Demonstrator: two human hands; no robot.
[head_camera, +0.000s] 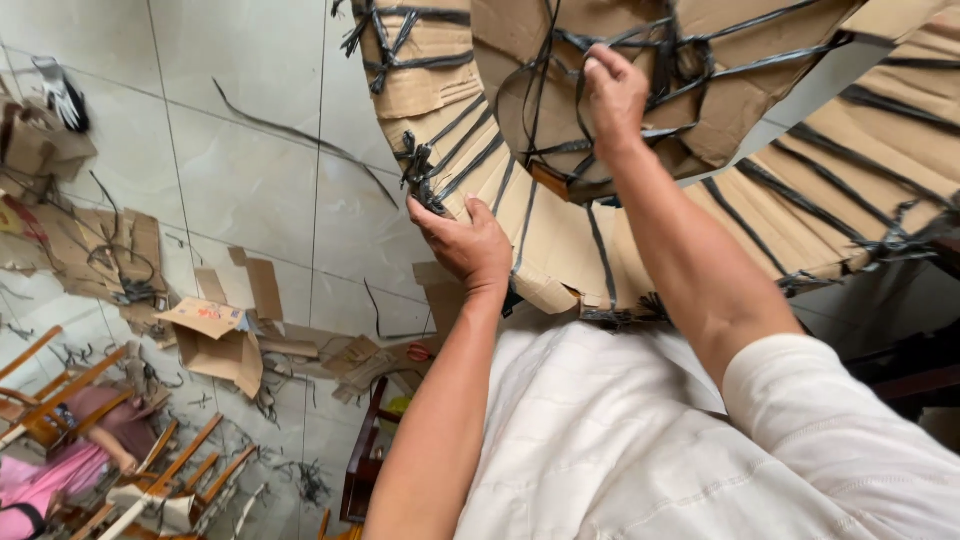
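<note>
Above a white-clad lap, both bare arms reach up and forward to a large ring-shaped cardboard wrapping (560, 250) bound with black plastic straps (470, 165). The left hand (462, 240) comes up on a nearly straight forearm, back of the hand toward the camera, knuckles bent. Its fingers (440, 215) curl tightly over the outer lower edge of the cardboard ring, closed on the cardboard where a bunch of straps crosses just above the fingertips; the thumb (480, 210) lies against the flat face of the ring beside them. The right hand (615, 95) stretches farther, its forearm slanting up from a white sleeve (840, 430), wrist bent slightly inward. Its fingers hook into the hollow middle of the ring, closed among the tangled straps there; whether they pinch a single strap or several cannot be told, since the fingertips are hidden behind the hand. The cardboard runs on past both sets of fingers, arching over the right hand and sweeping down beyond the right forearm. Left of the left fingers, well apart on the pale tiled floor (250, 150), lie torn cardboard scraps (215, 340) and loose strap offcuts. Wooden chairs (60, 400) stand further left, one seating a person in pink (50, 480).
</note>
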